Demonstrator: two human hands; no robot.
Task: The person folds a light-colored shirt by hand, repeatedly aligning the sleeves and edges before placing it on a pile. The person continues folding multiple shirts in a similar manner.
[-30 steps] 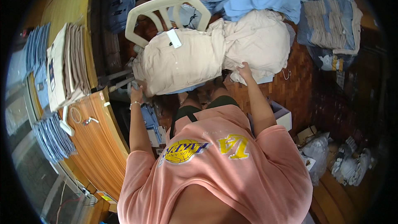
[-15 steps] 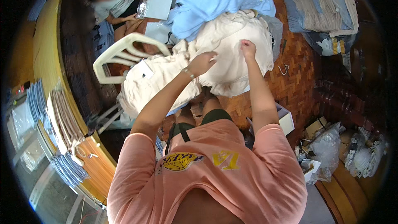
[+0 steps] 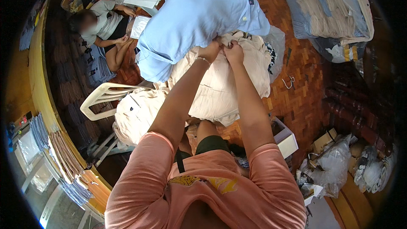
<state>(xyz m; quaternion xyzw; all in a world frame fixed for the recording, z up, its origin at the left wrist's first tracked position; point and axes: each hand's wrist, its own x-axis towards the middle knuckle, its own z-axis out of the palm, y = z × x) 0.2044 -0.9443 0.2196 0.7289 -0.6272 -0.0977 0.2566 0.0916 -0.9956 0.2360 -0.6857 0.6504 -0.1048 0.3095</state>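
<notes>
A big heap of cream cloth [image 3: 212, 87] bulges in front of me, with folds and seams showing. At its far edge my left hand [image 3: 210, 51] is closed on a bit of the cream cloth, right beside the blue cloth, its fingertips partly hidden. Close on its right, my right hand [image 3: 234, 53] pinches the same cloth, which is bunched up between the two hands. Pale blue shirts [image 3: 199, 12], with a small dark label on one, lie piled behind and against the cream heap. More cream cloth [image 3: 137, 110], bearing a small dark mark, rests on the chair at left.
A cream plastic chair [image 3: 99, 97] stands at left. Beyond it a co-worker [image 3: 104, 23] sits holding a clear packet [image 3: 140, 26]. Stacked folded clothes [image 3: 320, 6] lie far right. A white box [image 3: 285, 138] and plastic bags [image 3: 330, 165] are at right on the parquet floor [image 3: 292, 97].
Both hands have reached farther away and come together, closing on the cream cloth. My view has shifted, so the blue pile shows larger. The co-worker's arms have moved slightly.
</notes>
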